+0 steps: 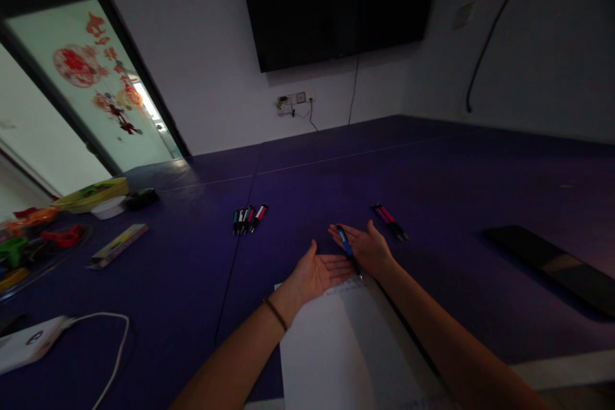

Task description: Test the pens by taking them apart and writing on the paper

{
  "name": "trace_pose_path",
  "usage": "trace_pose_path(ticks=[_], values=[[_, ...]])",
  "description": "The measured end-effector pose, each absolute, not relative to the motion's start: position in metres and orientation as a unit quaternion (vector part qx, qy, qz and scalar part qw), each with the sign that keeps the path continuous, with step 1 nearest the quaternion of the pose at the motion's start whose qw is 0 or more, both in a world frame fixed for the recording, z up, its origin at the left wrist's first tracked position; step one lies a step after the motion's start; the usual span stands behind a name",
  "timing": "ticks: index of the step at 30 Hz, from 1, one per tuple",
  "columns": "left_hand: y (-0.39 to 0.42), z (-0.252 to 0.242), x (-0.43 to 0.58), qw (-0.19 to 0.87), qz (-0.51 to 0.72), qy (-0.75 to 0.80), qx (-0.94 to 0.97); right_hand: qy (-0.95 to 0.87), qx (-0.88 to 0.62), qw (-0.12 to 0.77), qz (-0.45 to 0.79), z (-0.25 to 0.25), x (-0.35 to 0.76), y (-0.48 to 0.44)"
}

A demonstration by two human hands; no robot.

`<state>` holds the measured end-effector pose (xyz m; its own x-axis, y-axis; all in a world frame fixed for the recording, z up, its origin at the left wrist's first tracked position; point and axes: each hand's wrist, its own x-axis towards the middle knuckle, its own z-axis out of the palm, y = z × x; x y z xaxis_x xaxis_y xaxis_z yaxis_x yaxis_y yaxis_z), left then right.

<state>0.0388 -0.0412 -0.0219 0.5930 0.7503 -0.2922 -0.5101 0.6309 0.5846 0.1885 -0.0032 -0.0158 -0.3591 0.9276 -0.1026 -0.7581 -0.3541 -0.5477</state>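
My left hand lies with its palm up and fingers stretched out, holding nothing, over the top edge of a white sheet of paper. A dark band circles that wrist. My right hand is turned palm up beside it, its fingers pointing left. Across the right fingers lies a blue and black pen, its tip near the left fingertips and the paper. Faint writing shows along the paper's top. Two pink and black pens lie just beyond my right hand.
Several pens lie in a group at centre left on the purple table. A dark phone-like slab rests at right. Leftward are a small long box, a yellow basket and a white device with a cable.
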Motion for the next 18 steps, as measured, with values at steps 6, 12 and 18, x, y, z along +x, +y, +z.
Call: trace_pose_path(ticks=[6,12,18], values=[[-0.0441,-0.016,0.0392,0.862,0.363,0.272,0.227,-0.225,-0.224,0.534,0.783,-0.0115,0.1858,-0.004],[-0.0474,-0.0128,0.0386,0.863,0.368,0.271,0.213,-0.276,-0.251,0.546,0.75,-0.0148,0.1806,-0.0062],[-0.0452,-0.016,0.0385,0.863,0.36,0.279,0.221,-0.282,-0.243,0.545,0.751,-0.0163,0.1797,-0.0068]])
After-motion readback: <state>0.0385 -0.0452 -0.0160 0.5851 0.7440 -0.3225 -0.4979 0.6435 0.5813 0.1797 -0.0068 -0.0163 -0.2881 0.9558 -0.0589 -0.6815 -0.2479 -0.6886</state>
